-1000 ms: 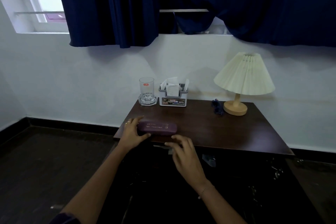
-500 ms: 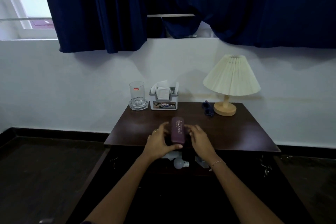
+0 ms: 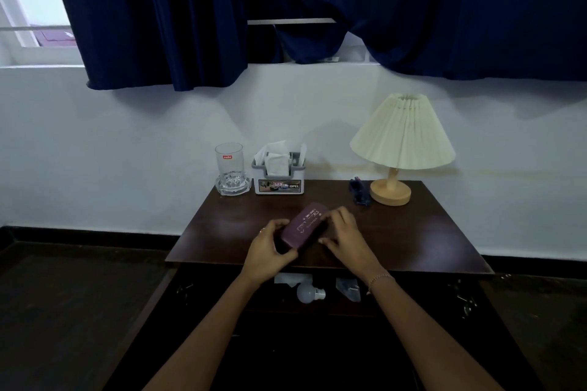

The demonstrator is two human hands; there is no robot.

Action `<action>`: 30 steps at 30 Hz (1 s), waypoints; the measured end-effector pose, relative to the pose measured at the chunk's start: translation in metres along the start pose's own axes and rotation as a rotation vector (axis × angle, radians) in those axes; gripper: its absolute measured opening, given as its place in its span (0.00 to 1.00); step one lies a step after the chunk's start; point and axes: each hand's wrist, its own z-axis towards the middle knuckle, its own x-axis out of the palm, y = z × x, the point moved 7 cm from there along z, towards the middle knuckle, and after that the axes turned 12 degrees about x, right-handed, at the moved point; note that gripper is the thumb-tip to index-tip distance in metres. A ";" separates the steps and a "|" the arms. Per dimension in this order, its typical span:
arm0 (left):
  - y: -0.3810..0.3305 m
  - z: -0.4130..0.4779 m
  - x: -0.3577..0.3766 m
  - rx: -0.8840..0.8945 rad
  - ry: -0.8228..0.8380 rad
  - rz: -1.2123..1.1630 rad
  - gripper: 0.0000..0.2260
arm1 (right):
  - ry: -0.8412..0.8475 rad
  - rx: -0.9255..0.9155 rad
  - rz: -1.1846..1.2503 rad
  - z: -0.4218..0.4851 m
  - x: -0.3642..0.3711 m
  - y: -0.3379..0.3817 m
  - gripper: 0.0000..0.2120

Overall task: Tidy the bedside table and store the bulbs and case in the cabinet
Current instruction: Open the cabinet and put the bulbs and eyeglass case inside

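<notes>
Head view: my left hand (image 3: 270, 247) and right hand (image 3: 346, 241) grip the case (image 3: 305, 225); I'd lower it level, clear of the bulb (image 3: 306, 292).

A glass (image 3: 229, 168) stands beside a napkin holder (image 3: 279, 181), lamp (image 3: 401, 140) farther right.

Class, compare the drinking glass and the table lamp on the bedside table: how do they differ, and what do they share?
The glass is clear; the lamp has an opaque, cream, pleated shade. The glass stands back left on the table, the lamp back right. The glass is shorter than the lamp. Both stand upright at the table's back edge.
</notes>
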 end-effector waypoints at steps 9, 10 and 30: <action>0.003 -0.002 -0.001 -0.068 0.027 -0.145 0.22 | 0.143 -0.008 -0.025 0.003 0.009 -0.003 0.33; 0.003 -0.002 -0.001 -0.084 0.026 -0.184 0.21 | 0.143 -0.011 -0.012 0.003 0.008 -0.003 0.30; 0.011 0.005 0.000 -0.098 -0.034 -0.227 0.22 | 0.032 -0.091 -0.178 -0.003 0.006 0.008 0.17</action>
